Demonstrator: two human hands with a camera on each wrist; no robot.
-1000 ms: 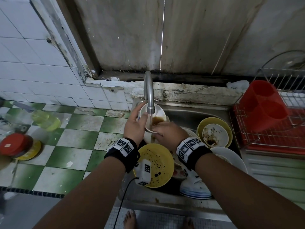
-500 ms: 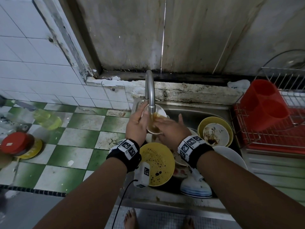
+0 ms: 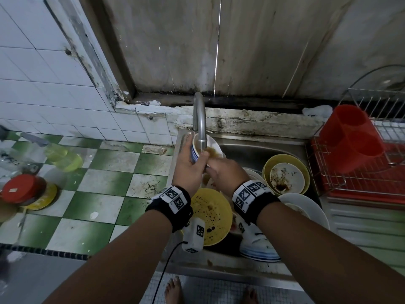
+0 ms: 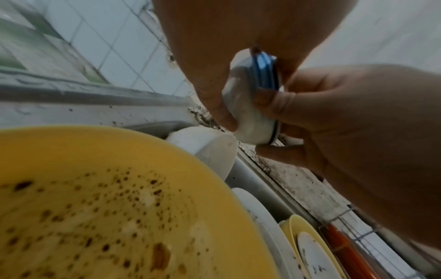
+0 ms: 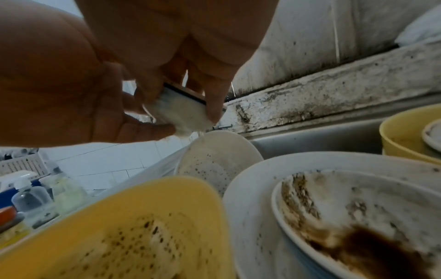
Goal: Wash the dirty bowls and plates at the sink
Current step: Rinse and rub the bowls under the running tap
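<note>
A small white bowl with blue bands sits tilted under the faucet, brown water inside it. My left hand grips its left side, thumb on the rim. My right hand grips it from the right and below. In the left wrist view both hands curl round the bowl's white foot. In the right wrist view water runs off the bowl onto a speckled white bowl. The sink also holds a spotted yellow plate and a yellow bowl with a stained white dish.
A stack of white plates and a large white plate fill the sink's right. A red cutlery holder stands in the wire rack at right. A soap bottle and a red-lidded jar stand on the tiled counter.
The bowl stays under the faucet, tipped a little more on its side. My right hand's spread fingers have closed in under the bowl. The left grip is unchanged.
</note>
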